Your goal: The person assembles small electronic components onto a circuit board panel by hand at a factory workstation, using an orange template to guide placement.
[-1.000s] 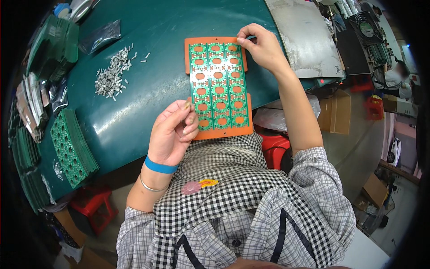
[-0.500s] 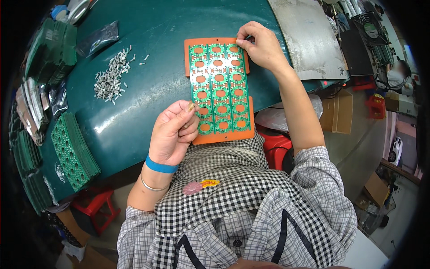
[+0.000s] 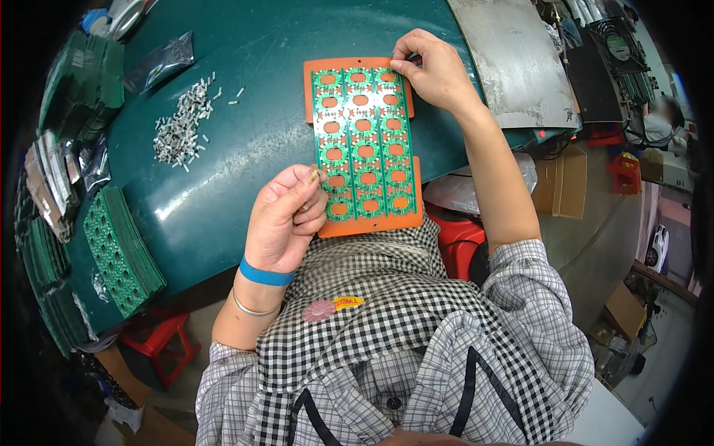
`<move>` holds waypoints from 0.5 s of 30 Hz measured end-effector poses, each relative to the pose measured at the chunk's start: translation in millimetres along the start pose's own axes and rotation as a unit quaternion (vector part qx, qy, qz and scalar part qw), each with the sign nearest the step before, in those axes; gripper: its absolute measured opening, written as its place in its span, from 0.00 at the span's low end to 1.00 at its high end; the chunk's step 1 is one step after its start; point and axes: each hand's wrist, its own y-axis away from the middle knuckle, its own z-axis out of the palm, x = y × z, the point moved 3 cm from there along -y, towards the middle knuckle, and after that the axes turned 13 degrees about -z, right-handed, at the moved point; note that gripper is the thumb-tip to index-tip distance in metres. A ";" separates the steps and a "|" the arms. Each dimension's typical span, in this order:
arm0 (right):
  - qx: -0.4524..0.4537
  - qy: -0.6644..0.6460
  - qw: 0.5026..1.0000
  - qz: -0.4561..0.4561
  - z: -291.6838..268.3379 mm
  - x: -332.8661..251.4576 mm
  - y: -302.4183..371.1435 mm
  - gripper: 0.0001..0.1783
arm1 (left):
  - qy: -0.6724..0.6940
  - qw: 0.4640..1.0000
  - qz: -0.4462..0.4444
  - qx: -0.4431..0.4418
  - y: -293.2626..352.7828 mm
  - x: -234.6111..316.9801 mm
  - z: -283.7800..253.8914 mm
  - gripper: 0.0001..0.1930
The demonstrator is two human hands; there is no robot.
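Observation:
A green circuit board panel [image 3: 347, 141] with rows of round cut-outs lies on an orange fixture plate [image 3: 357, 230] at the table's near edge. My right hand [image 3: 435, 70] is pinched at the panel's top right corner, thumb and forefinger pressed together. Whatever they hold there is hidden or too small to name. Beside the panel's lower left edge is my left hand [image 3: 286, 212], closed, its thumb pressed on the forefinger and the other fingers curled in. What it holds, if anything, cannot be made out. A blue band and a bangle circle the left wrist.
Left of the panel lies a loose pile of small whitish parts [image 3: 180, 132]. Farther left are a stack of green boards [image 3: 119, 249], more stacked boards [image 3: 82, 89] and a dark bag [image 3: 160, 61]. A grey metal sheet [image 3: 513, 63] lies at the right; a red stool [image 3: 455, 249] stands below.
The whole view has shifted very slightly. My right hand stays pinched at the panel's top right corner, and my left hand keeps its closed shape beside the lower left edge.

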 end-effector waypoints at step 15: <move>-0.015 0.009 1.000 0.008 -2.2 -8.3 -0.1 0.06 | 0.002 1.000 -0.009 -0.006 -0.7 -0.4 -2.2 0.05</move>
